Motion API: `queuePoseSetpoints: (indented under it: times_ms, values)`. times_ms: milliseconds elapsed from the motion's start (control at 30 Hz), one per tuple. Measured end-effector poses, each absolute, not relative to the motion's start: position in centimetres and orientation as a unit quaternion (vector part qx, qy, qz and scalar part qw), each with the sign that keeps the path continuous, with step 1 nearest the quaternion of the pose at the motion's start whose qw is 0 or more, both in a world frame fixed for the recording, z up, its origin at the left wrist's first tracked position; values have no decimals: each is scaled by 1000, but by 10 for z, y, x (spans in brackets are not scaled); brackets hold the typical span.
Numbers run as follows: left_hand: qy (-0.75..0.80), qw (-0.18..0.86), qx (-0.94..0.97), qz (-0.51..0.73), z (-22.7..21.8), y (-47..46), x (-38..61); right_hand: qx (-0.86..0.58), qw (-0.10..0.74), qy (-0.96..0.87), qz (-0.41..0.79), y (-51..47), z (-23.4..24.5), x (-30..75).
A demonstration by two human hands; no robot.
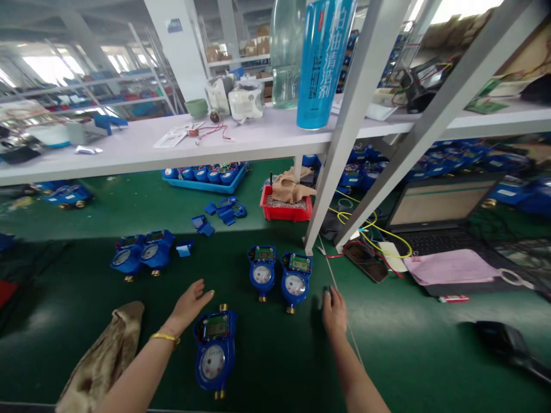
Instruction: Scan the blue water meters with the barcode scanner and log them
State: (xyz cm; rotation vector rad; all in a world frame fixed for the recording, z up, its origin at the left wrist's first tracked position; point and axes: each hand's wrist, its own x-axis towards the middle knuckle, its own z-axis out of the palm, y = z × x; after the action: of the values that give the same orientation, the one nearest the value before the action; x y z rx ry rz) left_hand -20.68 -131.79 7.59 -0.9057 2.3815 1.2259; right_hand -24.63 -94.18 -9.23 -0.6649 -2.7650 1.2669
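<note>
Worktop (422, 355), green-surfaced, under a white shelf (129, 149) carried on grey slanted struts (344, 132).

Left hand (189, 307), lower centre-left of frame: open, fingers spread, palm down, resting on or just above the green surface; holding nothing. Yellow bangle (165, 338) at the wrist. Nearest item: blue water meter (215, 350), lying flat at bottom centre, dial face up, just right of the hand and not touching it.

Right hand (334, 310), lower centre-right: open, flat, fingertips towards the shelf; empty. Thin white cord (340, 298) running beside it along the surface. Contact with the cord cannot be told.

Pair of blue meters (279, 274) side by side at centre frame, between and above the two hands, apart from both. Second pair of meters (142, 252) at left centre. Brown cloth (103, 355) at lower left, beside the left forearm.

Further back: loose blue covers (224, 211), red tray (284, 211) with a tan rag over it, blue tray of meters (204, 175) under the shelf. Right of frame: open laptop (443, 218), pink cloth (451, 267) over its front edge, yellow cable (370, 226) near the strut base, black handheld device (503, 341) at lower right.

On the shelf: tall blue can (322, 63) with white lettering, clear bottle (286, 54) beside it.
</note>
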Motion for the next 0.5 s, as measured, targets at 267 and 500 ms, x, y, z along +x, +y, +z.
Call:
queuePoseSetpoints:
  times_ms: [267, 500]
  values:
    - [873, 206, -190, 399, 20, -1233, -281, -178, -40, -860, 477, -1006, -70, -227]
    - [885, 200, -160, 388, 13, -1201, -293, -146, -47, -857, 493, -1006, -73, -255]
